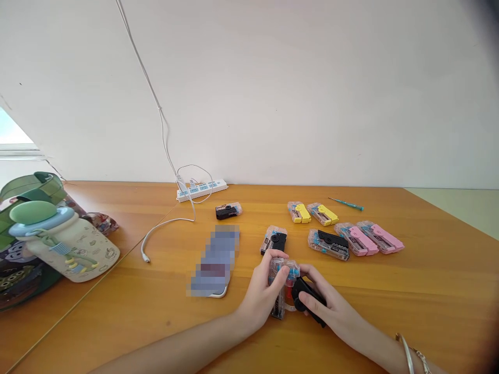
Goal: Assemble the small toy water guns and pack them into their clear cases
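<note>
My left hand (pixel 260 291) is closed around a small clear plastic toy gun (pixel 284 275), gripping its transparent body with blue and red parts inside. My right hand (pixel 331 306) holds the toy's black piece (pixel 306 301), fingers curled over it. Both hands rest low on the wooden table (pixel 429 291), just in front of me. Beyond them lie more toys of the same kind: a black and clear one (pixel 274 240), a larger black and clear one (pixel 328 244), two yellow ones (pixel 299 212) (pixel 323 213) and two pink ones (pixel 356 239) (pixel 381 237).
A blurred phone (pixel 214 262) lies left of my hands. A white power strip (pixel 201 190) with a cable (pixel 163 223) sits at the wall. Another small black toy (pixel 228 210) lies near it. A teal screwdriver (pixel 346 204) lies far right. A water bottle (pixel 62 241) lies at left.
</note>
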`<action>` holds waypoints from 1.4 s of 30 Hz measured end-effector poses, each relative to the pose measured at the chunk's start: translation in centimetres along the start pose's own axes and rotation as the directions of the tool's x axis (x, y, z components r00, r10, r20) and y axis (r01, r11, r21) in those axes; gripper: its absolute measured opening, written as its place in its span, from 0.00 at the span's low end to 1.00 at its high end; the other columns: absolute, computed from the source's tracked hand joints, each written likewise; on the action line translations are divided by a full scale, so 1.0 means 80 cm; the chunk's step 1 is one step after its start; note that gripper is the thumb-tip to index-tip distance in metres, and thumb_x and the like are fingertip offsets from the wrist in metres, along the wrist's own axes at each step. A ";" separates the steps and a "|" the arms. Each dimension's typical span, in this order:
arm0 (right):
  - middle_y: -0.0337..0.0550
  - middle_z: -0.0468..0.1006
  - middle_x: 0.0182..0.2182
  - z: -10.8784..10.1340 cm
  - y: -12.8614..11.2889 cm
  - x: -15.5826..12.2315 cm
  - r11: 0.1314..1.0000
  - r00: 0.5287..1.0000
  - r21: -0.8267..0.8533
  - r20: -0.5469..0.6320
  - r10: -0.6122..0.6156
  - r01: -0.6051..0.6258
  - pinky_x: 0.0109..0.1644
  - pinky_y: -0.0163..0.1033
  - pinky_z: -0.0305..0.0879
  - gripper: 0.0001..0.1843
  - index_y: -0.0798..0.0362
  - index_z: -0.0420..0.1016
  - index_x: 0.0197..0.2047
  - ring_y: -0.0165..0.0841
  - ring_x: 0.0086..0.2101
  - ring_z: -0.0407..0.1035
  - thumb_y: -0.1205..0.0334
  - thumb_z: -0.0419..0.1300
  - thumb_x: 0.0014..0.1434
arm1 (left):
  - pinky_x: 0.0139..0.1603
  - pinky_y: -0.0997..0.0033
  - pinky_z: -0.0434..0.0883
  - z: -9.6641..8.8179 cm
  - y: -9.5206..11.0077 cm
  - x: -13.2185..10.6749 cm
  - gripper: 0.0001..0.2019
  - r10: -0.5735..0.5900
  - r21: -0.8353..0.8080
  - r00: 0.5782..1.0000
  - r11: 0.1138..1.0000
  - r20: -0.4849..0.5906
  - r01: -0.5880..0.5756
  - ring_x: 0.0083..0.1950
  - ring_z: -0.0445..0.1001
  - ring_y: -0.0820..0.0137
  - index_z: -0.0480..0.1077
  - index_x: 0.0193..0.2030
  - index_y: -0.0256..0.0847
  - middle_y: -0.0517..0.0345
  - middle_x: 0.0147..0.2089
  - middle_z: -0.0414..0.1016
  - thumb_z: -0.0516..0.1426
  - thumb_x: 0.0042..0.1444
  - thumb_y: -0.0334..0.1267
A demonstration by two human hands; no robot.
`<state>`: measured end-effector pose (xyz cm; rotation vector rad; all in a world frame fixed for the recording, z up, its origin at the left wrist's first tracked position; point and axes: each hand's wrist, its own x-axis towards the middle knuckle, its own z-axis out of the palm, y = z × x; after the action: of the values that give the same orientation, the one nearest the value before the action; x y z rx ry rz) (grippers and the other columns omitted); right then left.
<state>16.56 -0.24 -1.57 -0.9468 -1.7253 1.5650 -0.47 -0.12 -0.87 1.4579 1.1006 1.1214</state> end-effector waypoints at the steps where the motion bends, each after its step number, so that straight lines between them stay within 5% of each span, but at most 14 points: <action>1: 0.43 0.70 0.44 0.000 -0.001 0.000 1.000 1.000 -0.024 -0.013 -0.005 0.004 0.36 0.37 0.64 0.21 0.44 0.60 0.55 0.35 0.37 0.65 0.46 0.51 0.61 | 0.39 0.72 0.66 0.001 0.001 -0.002 0.12 0.003 0.043 1.000 0.999 0.022 -0.004 0.36 0.69 0.70 0.60 0.46 0.42 0.59 0.37 0.68 0.49 0.61 0.45; 7: 0.41 0.71 0.40 0.000 -0.005 -0.002 0.993 0.999 -0.118 -0.047 -0.008 0.002 0.38 0.38 0.66 0.17 0.45 0.62 0.51 0.35 0.38 0.66 0.48 0.50 0.62 | 0.35 0.72 0.63 -0.001 0.009 -0.008 0.11 -0.021 0.392 0.997 0.920 0.078 -0.011 0.33 0.71 0.67 0.59 0.46 0.44 0.62 0.33 0.74 0.48 0.61 0.45; 11: 0.42 0.72 0.44 0.003 -0.004 -0.004 0.989 0.996 -0.136 -0.067 -0.065 0.056 0.47 0.41 0.65 0.15 0.46 0.62 0.49 0.37 0.42 0.67 0.50 0.51 0.63 | 0.34 0.72 0.63 -0.002 0.014 -0.008 0.10 -0.025 0.468 0.996 0.883 0.087 -0.018 0.33 0.72 0.67 0.60 0.46 0.45 0.62 0.33 0.75 0.48 0.61 0.44; 17: 0.48 0.67 0.51 0.002 -0.005 -0.005 0.990 0.995 -0.138 -0.093 -0.048 0.035 0.47 0.43 0.66 0.19 0.48 0.58 0.53 0.40 0.49 0.65 0.48 0.51 0.62 | 0.33 0.73 0.65 -0.003 0.015 -0.008 0.10 -0.014 0.465 0.991 0.884 0.132 -0.049 0.32 0.72 0.68 0.60 0.47 0.45 0.61 0.34 0.75 0.48 0.61 0.42; 24: 0.46 0.69 0.49 -0.007 -0.014 -0.006 0.993 0.999 -0.118 0.028 0.034 -0.031 0.36 0.37 0.69 0.19 0.48 0.58 0.52 0.35 0.41 0.69 0.47 0.50 0.62 | 0.33 0.73 0.65 -0.004 0.012 -0.009 0.10 -0.002 0.447 0.982 0.891 0.190 -0.084 0.32 0.72 0.68 0.61 0.48 0.45 0.61 0.33 0.75 0.47 0.62 0.41; 36: 0.42 0.69 0.41 -0.007 -0.015 -0.004 0.988 0.998 -0.149 0.035 -0.043 0.048 0.47 0.39 0.66 0.14 0.49 0.63 0.46 0.34 0.42 0.67 0.49 0.50 0.63 | 0.36 0.74 0.67 -0.006 0.011 -0.012 0.11 0.025 0.324 0.955 0.938 0.295 -0.125 0.33 0.73 0.70 0.62 0.50 0.43 0.59 0.35 0.76 0.47 0.63 0.39; 42: 0.42 0.70 0.41 -0.003 -0.018 -0.003 0.985 0.999 -0.171 0.025 -0.021 0.025 0.49 0.40 0.64 0.15 0.48 0.63 0.48 0.34 0.43 0.66 0.49 0.48 0.64 | 0.38 0.72 0.68 -0.004 0.010 -0.012 0.11 0.032 0.313 0.967 0.943 0.255 -0.114 0.36 0.75 0.69 0.62 0.49 0.43 0.58 0.38 0.77 0.46 0.63 0.41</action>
<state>16.75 -0.36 -0.12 -0.9911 -1.9044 1.4358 -0.89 -1.10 -0.17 1.8560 1.0958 0.8036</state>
